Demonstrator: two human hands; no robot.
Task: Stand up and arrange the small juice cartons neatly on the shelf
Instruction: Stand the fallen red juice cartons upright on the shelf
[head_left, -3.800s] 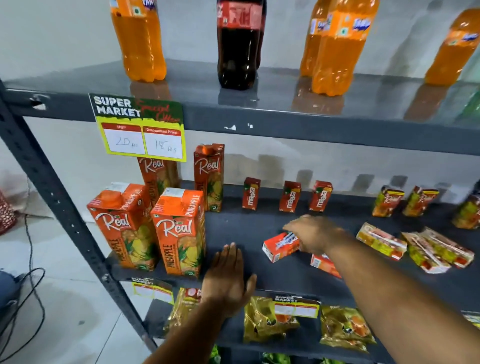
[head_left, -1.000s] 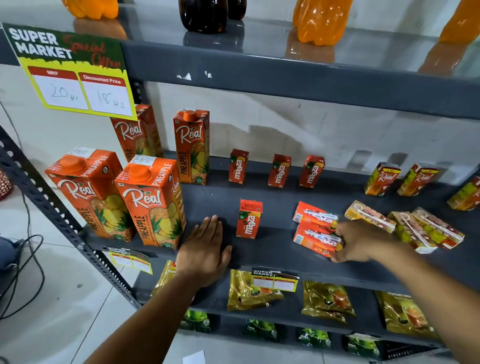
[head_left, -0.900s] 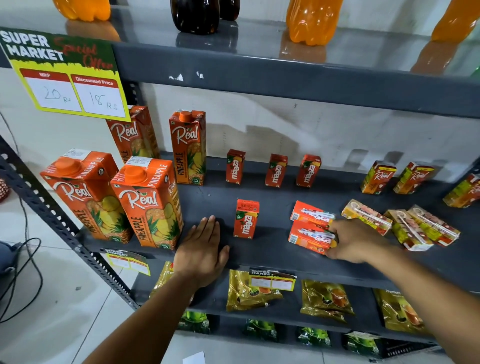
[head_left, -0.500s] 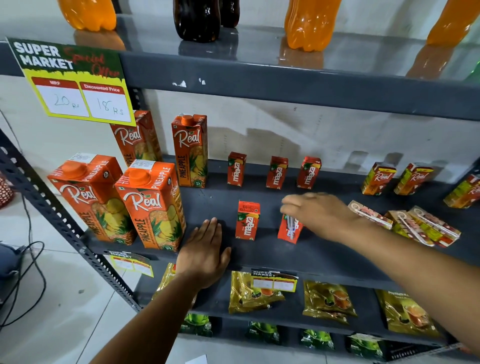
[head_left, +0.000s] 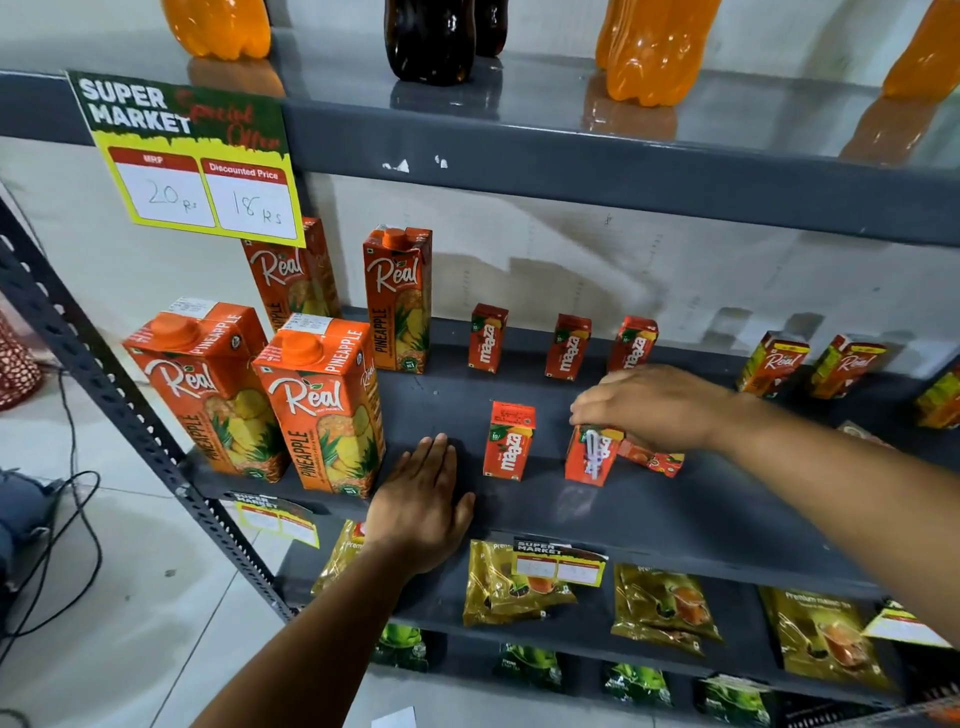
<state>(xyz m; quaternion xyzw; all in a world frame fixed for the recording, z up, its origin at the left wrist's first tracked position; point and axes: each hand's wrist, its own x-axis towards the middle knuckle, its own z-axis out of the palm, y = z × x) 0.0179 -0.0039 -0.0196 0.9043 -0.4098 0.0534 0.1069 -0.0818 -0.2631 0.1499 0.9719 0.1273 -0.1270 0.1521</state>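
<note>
Fingers of the right hand (head_left: 652, 408) are pinching the top of a small red carton (head_left: 592, 457) at centre frame, setting it upright on the grey shelf (head_left: 675, 519) beside a standing carton (head_left: 509, 440), straw side facing out. A fallen carton (head_left: 655, 460) is lying just behind it. The left hand (head_left: 421, 512) is pressing flat, fingers together, on the shelf edge. These boxes are probably handling light and stiff, glossy and sharp-cornered; gripping the top edges looks safest, since squeezing the faces could dent them
</note>
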